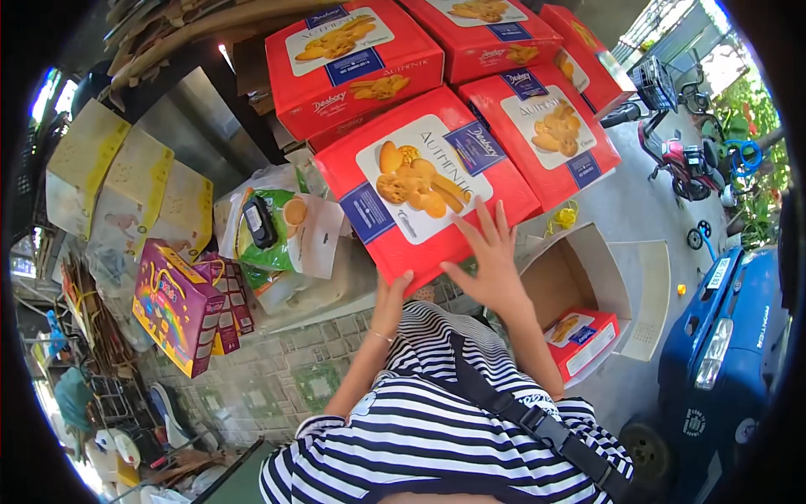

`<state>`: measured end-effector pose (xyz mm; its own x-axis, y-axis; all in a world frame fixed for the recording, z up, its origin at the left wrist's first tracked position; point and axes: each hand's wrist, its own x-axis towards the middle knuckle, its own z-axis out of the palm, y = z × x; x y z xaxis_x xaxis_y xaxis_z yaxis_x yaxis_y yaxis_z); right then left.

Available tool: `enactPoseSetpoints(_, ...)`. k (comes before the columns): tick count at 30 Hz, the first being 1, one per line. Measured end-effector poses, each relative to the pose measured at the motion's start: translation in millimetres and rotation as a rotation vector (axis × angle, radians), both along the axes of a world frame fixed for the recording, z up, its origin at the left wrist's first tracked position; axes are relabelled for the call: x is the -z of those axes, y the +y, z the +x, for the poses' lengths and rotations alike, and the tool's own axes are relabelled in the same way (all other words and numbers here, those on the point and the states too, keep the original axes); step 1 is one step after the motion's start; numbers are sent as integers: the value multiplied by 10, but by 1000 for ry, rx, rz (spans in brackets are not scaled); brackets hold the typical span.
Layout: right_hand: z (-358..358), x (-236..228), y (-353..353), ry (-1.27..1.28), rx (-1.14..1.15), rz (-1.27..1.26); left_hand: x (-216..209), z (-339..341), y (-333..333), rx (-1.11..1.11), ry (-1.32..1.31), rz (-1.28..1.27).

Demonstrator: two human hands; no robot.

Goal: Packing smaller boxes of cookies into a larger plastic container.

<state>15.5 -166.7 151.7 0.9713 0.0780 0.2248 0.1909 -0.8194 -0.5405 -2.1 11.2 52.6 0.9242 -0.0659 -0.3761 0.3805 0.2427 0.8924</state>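
A red biscuit box (353,164) with a picture of cookies and blue panels lies tilted in front of me, at the near side of a stack. My left hand (389,304) is closed at its near corner, thumb showing on the edge and the other fingers partly hidden. Resting on the near right part of the same box is my right hand (491,267), its fingers spread over the top and its thumb by the near edge. Behind it stand more red boxes (290,97), and another red box (588,189) sits on its right.
At my right an open carton (617,269) holds one red box (596,351). Left are a green bag (281,214) with a black device (259,220) on it, purple snack boxes (172,315) and pale cartons (126,185). A blue truck (730,336) and a motorbike (693,164) stand farther right.
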Motion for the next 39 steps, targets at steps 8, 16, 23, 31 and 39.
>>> enactPoseSetpoints(8,-54,112,74,-38,61,-136,-45,205,199,196,-11,8)
enactPoseSetpoints(16,-68,160,140,-115,91,-124,-93,252,233,206,4,-44)
enactPoseSetpoints(23,-94,132,146,-233,237,220,-165,392,361,189,-178,81)
enactPoseSetpoints(31,152,439,-462,-248,572,504,14,324,466,200,-140,21)
enactPoseSetpoints(39,231,461,-289,-188,511,441,84,365,402,192,-119,25)
